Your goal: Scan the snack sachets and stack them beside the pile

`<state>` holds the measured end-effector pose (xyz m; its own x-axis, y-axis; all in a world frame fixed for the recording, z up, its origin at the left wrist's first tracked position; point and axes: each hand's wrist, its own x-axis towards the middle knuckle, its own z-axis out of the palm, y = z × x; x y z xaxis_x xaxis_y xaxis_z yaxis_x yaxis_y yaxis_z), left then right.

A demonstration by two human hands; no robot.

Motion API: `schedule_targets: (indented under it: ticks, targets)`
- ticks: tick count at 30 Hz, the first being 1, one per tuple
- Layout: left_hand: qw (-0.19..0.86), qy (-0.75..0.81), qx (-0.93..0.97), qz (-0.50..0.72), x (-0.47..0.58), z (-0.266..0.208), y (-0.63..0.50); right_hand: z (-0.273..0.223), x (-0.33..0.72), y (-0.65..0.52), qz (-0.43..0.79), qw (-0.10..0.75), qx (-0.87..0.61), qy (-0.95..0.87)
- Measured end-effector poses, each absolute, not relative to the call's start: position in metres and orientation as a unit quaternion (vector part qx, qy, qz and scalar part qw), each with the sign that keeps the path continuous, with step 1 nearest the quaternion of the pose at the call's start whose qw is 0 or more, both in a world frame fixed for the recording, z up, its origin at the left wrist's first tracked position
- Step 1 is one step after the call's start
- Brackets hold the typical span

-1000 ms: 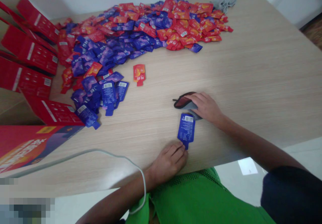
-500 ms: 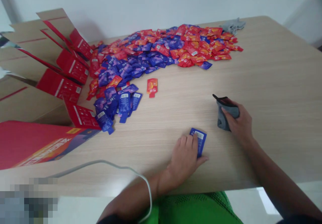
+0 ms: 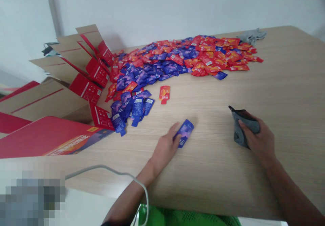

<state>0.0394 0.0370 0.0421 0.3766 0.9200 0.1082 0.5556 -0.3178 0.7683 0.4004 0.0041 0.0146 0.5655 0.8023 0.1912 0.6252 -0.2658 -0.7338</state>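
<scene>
Between the thumb and fingers of my left hand (image 3: 165, 149) is a blue sachet (image 3: 186, 131), its purple-patterned face turned up, held just over or on the table. My right hand (image 3: 261, 141) is closed round a folded grey cloth (image 3: 241, 131) with a dark edge. A single red-orange sachet (image 3: 165, 94) lies flat on the table beyond my left hand. To its left sits a small group of blue sachets (image 3: 137, 108), some with barcodes showing.
A long heap of red and blue sachets (image 3: 175, 58) spreads along the wall. Open red cardboard boxes (image 3: 96, 131) stand in a row at the left. Another grey cloth (image 3: 252, 36) lies at the back right. A pale cable (image 3: 101, 166) loops across my left forearm.
My left hand has picked up the blue sachet and turned it from barcode side to patterned side, moving left and away from me. The view has shifted left; the right hand still holds the cloth.
</scene>
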Motion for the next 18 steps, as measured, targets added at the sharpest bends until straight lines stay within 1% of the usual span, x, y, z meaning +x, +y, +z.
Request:
schedule_targets:
  ticks: [2,4,6,8,11,15,18]
  targets:
    - [0.353,0.545,0.681,0.339,0.004,0.044,0.068,0.014,0.401,0.004,0.114,0.397,-0.790,-0.454]
    - [0.348,0.591,0.596,0.417,-0.032,0.044,0.100,0.013,0.402,0.005,0.118,0.396,-0.788,-0.457]
    - [0.314,0.616,0.535,0.485,-0.065,0.042,0.130,0.012,0.403,0.005,0.124,0.393,-0.788,-0.458]
    - [0.278,0.643,0.495,0.514,-0.093,0.038,0.156,0.011,0.404,0.005,0.133,0.386,-0.790,-0.457]
    - [0.244,0.674,0.478,0.508,-0.122,0.029,0.180,0.008,0.405,0.005,0.143,0.376,-0.797,-0.451]
    - [0.214,0.704,0.498,0.459,-0.143,0.015,0.189,0.006,0.405,0.006,0.149,0.372,-0.801,-0.446]
    - [0.171,0.718,0.527,0.423,-0.150,0.010,0.187,0.004,0.405,0.006,0.144,0.374,-0.798,-0.451]
